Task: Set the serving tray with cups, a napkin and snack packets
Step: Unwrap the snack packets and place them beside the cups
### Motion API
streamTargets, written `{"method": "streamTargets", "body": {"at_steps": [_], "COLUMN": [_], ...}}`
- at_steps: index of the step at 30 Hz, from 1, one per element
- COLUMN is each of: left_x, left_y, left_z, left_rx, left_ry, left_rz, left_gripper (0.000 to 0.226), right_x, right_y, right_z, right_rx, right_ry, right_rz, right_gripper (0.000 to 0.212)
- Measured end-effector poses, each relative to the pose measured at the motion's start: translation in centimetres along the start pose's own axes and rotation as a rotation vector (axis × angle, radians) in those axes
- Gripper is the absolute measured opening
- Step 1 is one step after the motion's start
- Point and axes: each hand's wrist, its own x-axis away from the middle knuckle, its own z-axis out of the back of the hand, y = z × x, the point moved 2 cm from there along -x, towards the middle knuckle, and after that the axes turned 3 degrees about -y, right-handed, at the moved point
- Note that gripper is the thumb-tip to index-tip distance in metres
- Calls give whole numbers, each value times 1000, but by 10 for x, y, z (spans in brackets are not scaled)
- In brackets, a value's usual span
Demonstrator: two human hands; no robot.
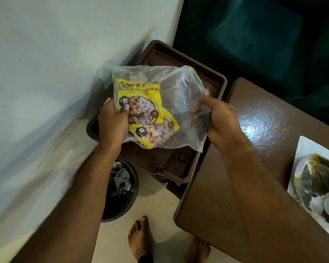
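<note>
A clear plastic bag (177, 86) hangs between both hands above a brown plastic tray-like stool top (213, 78). Inside it lie two yellow soya-chunk snack packets (142, 109), one overlapping the other. My left hand (112, 122) grips the bag's left side, thumb pressed on the upper packet. On the right edge of the bag, my right hand (217, 114) pinches the plastic. No cups or napkin are in view.
A brown table (264, 126) stands to the right, with a white patterned plate or tray (311, 179) at its right edge. A dark waste bin (120, 188) with crumpled paper sits on the floor below. A pale wall runs along the left. My bare feet (141, 238) show at the bottom.
</note>
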Motion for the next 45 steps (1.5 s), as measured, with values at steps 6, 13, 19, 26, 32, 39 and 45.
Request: {"method": "streamTargets", "body": {"at_steps": [6,13,19,26,32,39,45], "left_x": [7,14,27,26,17,23,25], "left_y": [15,55,93,109,85,113,120], "left_z": [3,4,-11,-6,16,8,-1], "left_rx": [-247,-431,-392,-324,-418,-150,-79], "left_ry": [51,92,-18,-65,56,160,95], "left_rz": [-88,-322,-572,-682,-513,-586,-653], "left_gripper": [39,26,31,42,26,21,21], "right_x": [-3,1,18,14,17,36,21], "right_y": [7,2,-27,-45,-43,-47,-44], "right_z": [13,14,-22,-27,-23,-25,-12], "right_rx": [-64,492,874,896,812,867,1007], "right_ry": [-113,262,-12,5,38,99,-22], "right_rz": [-135,204,832,922,954,1094,1009], "right_gripper": [26,35,73,39,25,32,40]}}
